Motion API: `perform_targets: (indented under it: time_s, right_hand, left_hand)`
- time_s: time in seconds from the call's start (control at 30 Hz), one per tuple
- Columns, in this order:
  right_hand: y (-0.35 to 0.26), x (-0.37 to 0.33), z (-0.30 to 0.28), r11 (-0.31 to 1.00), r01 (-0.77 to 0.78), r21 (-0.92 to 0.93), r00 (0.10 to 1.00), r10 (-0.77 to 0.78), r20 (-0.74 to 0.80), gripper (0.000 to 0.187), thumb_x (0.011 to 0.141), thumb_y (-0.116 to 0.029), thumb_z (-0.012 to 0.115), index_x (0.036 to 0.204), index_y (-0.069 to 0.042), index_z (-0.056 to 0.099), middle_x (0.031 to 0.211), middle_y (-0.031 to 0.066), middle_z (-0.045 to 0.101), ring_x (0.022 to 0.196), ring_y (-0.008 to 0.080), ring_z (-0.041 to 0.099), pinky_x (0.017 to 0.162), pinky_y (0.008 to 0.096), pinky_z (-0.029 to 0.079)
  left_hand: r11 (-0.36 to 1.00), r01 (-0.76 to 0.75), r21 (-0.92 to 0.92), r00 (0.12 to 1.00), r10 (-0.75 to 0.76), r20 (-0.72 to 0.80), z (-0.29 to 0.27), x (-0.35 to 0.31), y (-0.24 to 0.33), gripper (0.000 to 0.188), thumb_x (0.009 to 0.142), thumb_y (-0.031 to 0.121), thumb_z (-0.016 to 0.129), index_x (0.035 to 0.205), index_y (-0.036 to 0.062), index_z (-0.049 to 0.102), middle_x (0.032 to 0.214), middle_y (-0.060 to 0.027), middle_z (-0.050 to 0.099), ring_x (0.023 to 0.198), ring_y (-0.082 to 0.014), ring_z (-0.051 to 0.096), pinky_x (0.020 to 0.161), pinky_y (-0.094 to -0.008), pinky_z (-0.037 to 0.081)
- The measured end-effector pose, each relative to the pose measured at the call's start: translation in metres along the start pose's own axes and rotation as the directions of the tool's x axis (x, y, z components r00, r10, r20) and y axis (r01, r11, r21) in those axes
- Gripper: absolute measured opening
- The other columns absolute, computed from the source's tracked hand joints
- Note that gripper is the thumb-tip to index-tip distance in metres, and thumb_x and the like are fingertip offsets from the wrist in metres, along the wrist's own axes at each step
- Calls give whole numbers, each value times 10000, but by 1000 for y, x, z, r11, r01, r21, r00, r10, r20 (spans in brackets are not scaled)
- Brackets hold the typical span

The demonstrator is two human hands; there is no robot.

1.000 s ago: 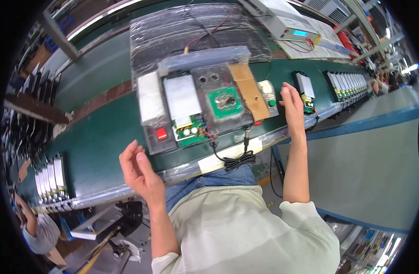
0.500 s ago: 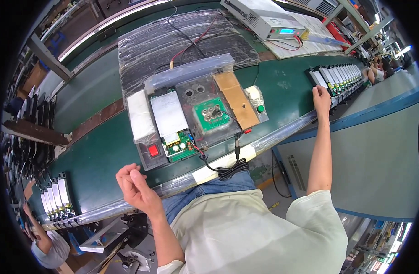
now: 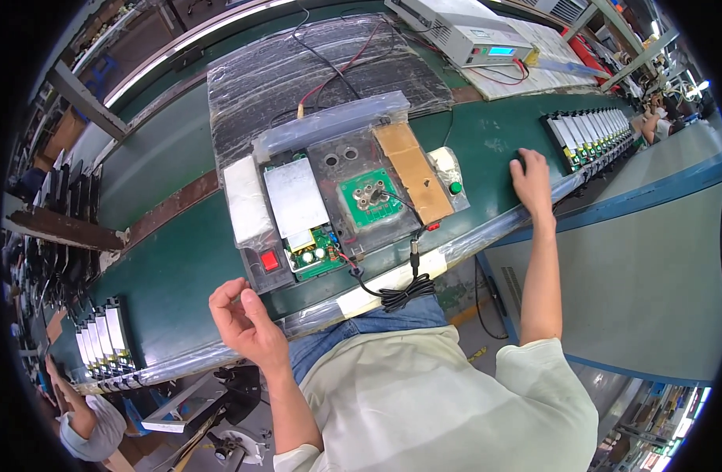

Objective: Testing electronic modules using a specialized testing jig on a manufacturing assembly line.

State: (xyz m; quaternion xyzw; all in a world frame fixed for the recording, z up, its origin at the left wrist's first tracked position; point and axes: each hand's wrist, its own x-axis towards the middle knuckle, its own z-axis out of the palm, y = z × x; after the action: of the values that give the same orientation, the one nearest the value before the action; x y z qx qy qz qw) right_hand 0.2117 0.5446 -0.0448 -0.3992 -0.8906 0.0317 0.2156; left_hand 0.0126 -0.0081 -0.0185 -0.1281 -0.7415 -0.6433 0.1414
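Note:
Over the front edge of the bench, my left hand point(image 3: 248, 322) hangs with its fingers loosely curled, thumb apart and nothing visible in it. Nearest to it is the corner of a dark test fixture point(image 3: 268, 282) with a red switch. In the fixture lies a power supply unit point(image 3: 298, 200), with a white metal cover and a bare green circuit board at its near end. Out to the right, my right hand point(image 3: 532, 185) is low over the green bench top, fingers apart and holding nothing I can see. A row of similar power supply units point(image 3: 589, 135) stands beyond it.
A coiled black cable point(image 3: 406, 293) rests at the bench's front edge. Behind stands a bench instrument point(image 3: 471, 43) with a lit display. More units point(image 3: 103, 337) line the left end, near another person's arm point(image 3: 74, 401). A large grey panel point(image 3: 613, 275) borders the right side.
My right hand has drawn back leftward from the row of units and its fingers have spread. My left hand has turned slightly, and its thumb stands farther from the fingers.

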Motion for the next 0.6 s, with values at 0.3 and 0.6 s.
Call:
perform_targets:
  time_s: [0.3, 0.6]
  right_hand:
    - [-145, -67, -17, 983, 163, 81, 986, -166, 27, 418, 1126, -222, 664, 1465, 15, 724, 1571, 260, 672, 1488, 460, 613, 1229, 553, 498]
    - [-147, -66, -18, 984, 165, 60, 986, -166, 20, 403, 1131, -212, 656, 1461, 9, 729, 1582, 240, 676, 1475, 438, 625, 1215, 543, 505]
  left_hand:
    - [942, -240, 235, 964, 203, 170, 4, 5, 15, 453, 1090, 21, 644, 1537, -48, 670, 1585, -262, 644, 1399, -370, 654, 1081, -428, 578]
    - [884, -388, 260, 898, 299, 323, 10, 5, 22, 567, 1038, 28, 726, 1598, -25, 658, 1752, -328, 477, 1429, -458, 650, 1166, -500, 549]
